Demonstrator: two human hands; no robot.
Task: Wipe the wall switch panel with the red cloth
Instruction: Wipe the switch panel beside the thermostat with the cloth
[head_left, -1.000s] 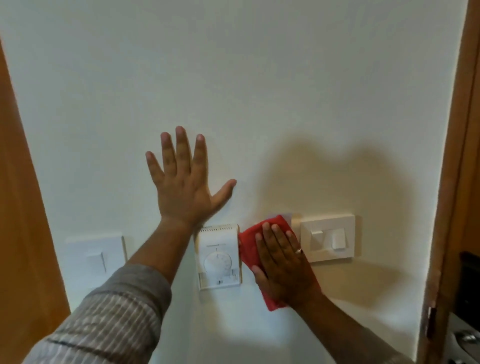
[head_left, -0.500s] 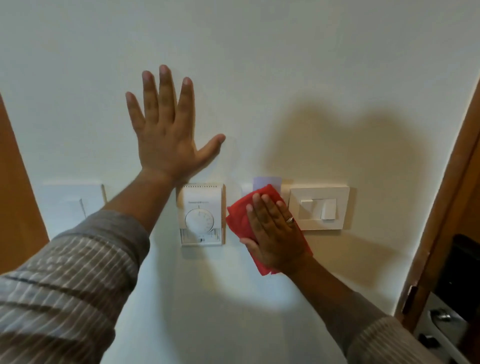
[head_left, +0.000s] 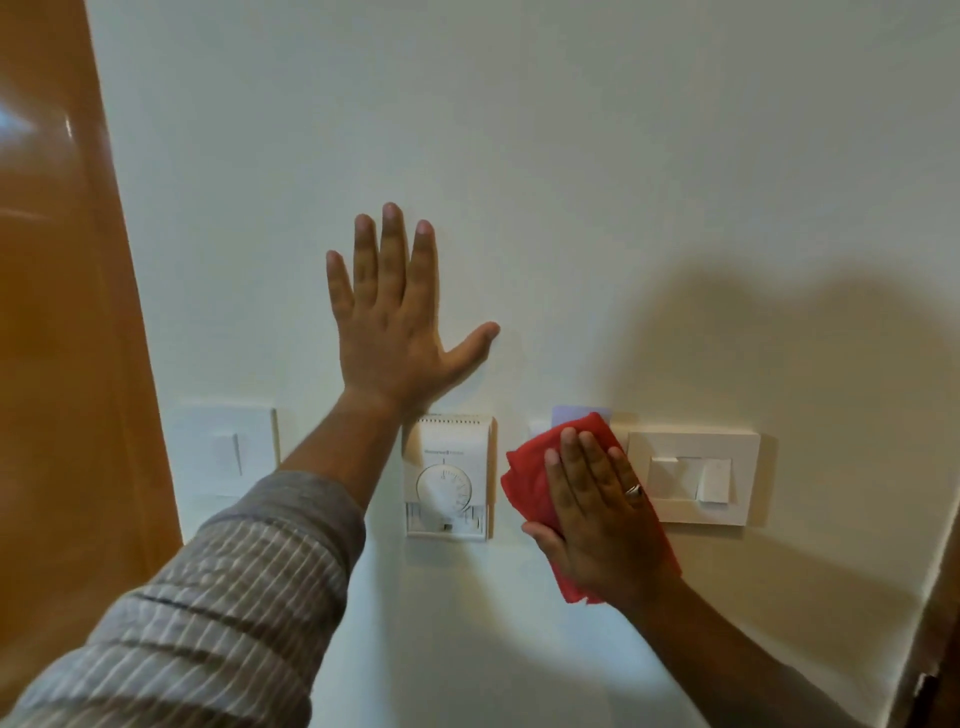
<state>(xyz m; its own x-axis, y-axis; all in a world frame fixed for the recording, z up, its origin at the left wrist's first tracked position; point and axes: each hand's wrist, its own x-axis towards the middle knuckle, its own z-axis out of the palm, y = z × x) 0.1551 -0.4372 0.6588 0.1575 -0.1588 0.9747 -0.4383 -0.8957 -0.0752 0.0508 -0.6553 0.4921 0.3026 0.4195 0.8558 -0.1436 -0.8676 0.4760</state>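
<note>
The left hand (head_left: 395, 332) is flat & wide open, fingers pointing up w/ the thumb stuck out to the right, and its arm comes up from the bottom left in a striped sleeve (head_left: 208, 613) pushed back from the wrist. The right hand (head_left: 602, 514) is flat too, fingers close together & tilted up and a bit left, palm pressing on the red cloth (head_left: 530, 478), w/ a ring (head_left: 634, 489) on one finger. Its bare forearm comes in from the bottom right.
</note>
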